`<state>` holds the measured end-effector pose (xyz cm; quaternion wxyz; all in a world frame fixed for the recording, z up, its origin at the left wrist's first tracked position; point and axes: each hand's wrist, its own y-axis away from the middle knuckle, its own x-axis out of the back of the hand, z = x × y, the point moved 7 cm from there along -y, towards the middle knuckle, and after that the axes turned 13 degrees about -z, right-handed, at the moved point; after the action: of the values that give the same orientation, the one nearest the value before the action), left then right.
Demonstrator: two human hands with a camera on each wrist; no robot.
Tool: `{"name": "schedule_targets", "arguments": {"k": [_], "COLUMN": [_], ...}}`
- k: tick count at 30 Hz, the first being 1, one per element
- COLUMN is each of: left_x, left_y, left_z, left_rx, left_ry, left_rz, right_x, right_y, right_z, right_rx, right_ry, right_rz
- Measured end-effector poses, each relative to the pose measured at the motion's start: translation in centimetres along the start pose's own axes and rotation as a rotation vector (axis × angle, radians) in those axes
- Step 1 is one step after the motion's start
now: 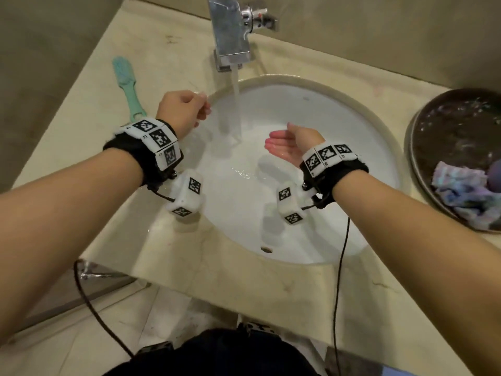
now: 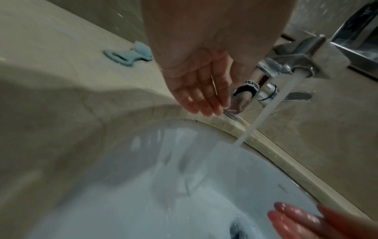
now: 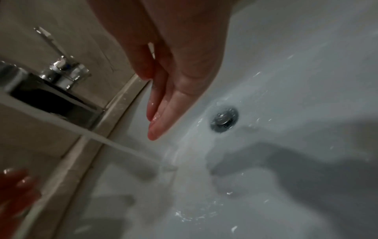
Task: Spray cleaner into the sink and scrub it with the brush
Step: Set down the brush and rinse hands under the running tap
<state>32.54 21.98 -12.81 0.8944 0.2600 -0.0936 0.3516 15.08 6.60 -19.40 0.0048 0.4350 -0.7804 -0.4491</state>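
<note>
The white round sink [image 1: 339, 147] is set in a beige counter, and water [image 1: 235, 104] runs into it from the chrome tap [image 1: 230, 33]. A teal scrub brush [image 1: 126, 85] lies on the counter left of the basin, beyond my left hand [image 1: 187, 109]. That hand hovers over the basin's left rim, wet, fingers relaxed [image 2: 204, 100], holding nothing. My right hand [image 1: 284, 142] is inside the basin to the right of the stream, wet fingers straight [image 3: 161, 116], empty. The drain [image 3: 224, 118] lies below it. No spray bottle is in view.
A dark metal bowl [image 1: 423, 126] holding a crumpled multicoloured cloth [image 1: 463, 191] sits on the counter at the right. The tap's handle [image 1: 257, 17] is at the back against the wall. Black cables hang from both wrist units over the counter's front edge.
</note>
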Motion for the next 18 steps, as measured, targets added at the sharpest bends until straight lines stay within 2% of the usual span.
{"name": "schedule_targets", "arguments": {"k": [5,12,15,18], "left_x": [2.9,4.8,4.9,5.1], "left_y": [1.1,3.5,4.3,5.0], "left_z": [-0.6,-2.2,-2.9,-3.5], "left_rx": [0.017,0.039,0.053,0.070], "left_ry": [0.038,0.111,0.129,0.147], "left_rz": [0.041,0.102,0.119,0.150], "right_x": [-4.4,-6.7,-7.5,-8.6], "right_y": [-2.1,-5.7,-7.2,-7.9], "right_z": [-2.0,-3.3,-2.5,-2.3], "right_rx": [0.047,-0.006,-0.016,0.030], "right_ry": [-0.117,-0.194,-0.282,-0.472], "right_rz": [-0.085,-0.043,-0.093,-0.188]}}
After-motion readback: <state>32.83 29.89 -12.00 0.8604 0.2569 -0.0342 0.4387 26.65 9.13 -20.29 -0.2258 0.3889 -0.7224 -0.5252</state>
